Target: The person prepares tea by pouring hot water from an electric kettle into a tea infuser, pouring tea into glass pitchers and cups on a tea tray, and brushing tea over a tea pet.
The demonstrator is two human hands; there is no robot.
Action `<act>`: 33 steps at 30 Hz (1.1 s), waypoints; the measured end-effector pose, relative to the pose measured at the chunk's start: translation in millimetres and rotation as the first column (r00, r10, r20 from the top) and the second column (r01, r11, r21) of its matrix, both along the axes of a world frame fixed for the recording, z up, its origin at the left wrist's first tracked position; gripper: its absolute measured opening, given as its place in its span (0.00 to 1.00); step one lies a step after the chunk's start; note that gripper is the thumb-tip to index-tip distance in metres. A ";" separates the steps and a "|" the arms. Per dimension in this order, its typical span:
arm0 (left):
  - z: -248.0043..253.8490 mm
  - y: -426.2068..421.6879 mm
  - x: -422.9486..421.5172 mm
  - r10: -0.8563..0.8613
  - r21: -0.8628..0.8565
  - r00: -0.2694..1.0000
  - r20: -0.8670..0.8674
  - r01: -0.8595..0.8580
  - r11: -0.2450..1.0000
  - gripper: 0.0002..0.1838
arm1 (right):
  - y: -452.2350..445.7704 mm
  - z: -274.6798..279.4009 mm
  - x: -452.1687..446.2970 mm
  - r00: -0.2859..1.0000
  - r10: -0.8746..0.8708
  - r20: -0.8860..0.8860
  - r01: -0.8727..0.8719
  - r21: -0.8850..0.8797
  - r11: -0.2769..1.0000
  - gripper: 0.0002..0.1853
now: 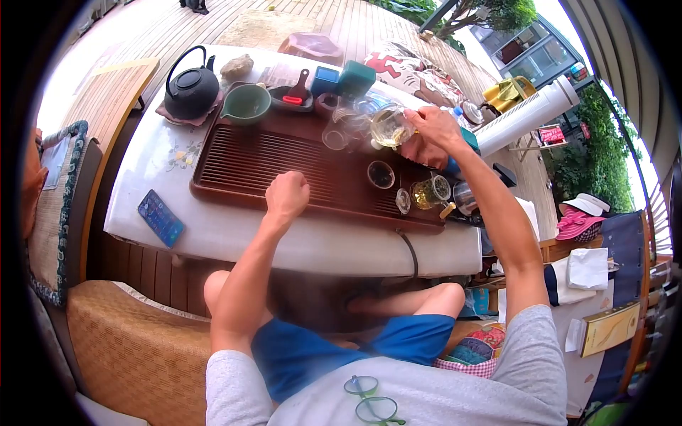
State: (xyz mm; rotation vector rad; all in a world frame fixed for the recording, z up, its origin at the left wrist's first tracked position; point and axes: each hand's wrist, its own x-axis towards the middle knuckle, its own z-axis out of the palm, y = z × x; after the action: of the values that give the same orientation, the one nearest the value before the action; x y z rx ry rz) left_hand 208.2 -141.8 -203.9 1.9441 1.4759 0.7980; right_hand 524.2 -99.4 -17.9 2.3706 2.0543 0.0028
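Note:
My right hand [435, 128] grips a clear glass pitcher [391, 129] above the back right of the brown slatted tea tray [320, 167]. Clear glass cups [335, 135] stand close to the pitcher's left side; their edges are hard to separate. My left hand [287, 194] is closed in a fist over the tray's front, with nothing showing in it. Nearer me on the tray's right are a small round dark-centred dish [381, 175], a glass teapot [428, 193] with yellow-green tea and leaves, and a round glass lid [403, 201] beside it.
A black kettle [192, 92] stands at the back left, near a green pouring bowl [246, 104]. A phone [160, 219] lies on the white tabletop [334, 248]. Teal boxes [356, 78] stand behind the cups. A dark hose [410, 252] hangs over the front edge.

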 end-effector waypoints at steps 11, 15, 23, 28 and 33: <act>-2.0 1.2 -9.7 0.018 -0.003 1.000 0.019 -0.017 1.000 0.07 | 44.2 40.7 -63.6 0.910 0.078 0.407 -0.070 -0.036 0.997 0.28; -1.6 0.4 -9.0 0.011 -0.005 1.000 0.020 -0.011 1.000 0.07 | 47.2 36.7 -72.3 0.874 0.127 0.469 -0.175 0.059 0.983 0.26; 0.5 -0.9 -9.9 0.011 -0.007 1.000 0.022 -0.010 1.000 0.07 | 50.5 13.5 -78.9 0.763 0.281 0.582 -0.431 0.133 0.893 0.21; -2.4 0.8 -8.6 0.025 -0.016 1.000 -0.011 -0.025 1.000 0.07 | 37.1 4.0 -69.1 0.696 0.352 0.626 -0.568 0.180 0.803 0.13; -2.5 0.1 -6.5 0.025 -0.026 1.000 -0.019 -0.025 0.999 0.07 | 23.8 1.9 -52.5 0.589 0.463 0.662 -0.740 0.213 0.638 0.09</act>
State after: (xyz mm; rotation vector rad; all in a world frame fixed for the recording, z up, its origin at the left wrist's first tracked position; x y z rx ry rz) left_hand 201.7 -141.6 -206.4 1.9221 1.5172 0.7695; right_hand 471.7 -75.6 -16.1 1.3110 2.5826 1.1788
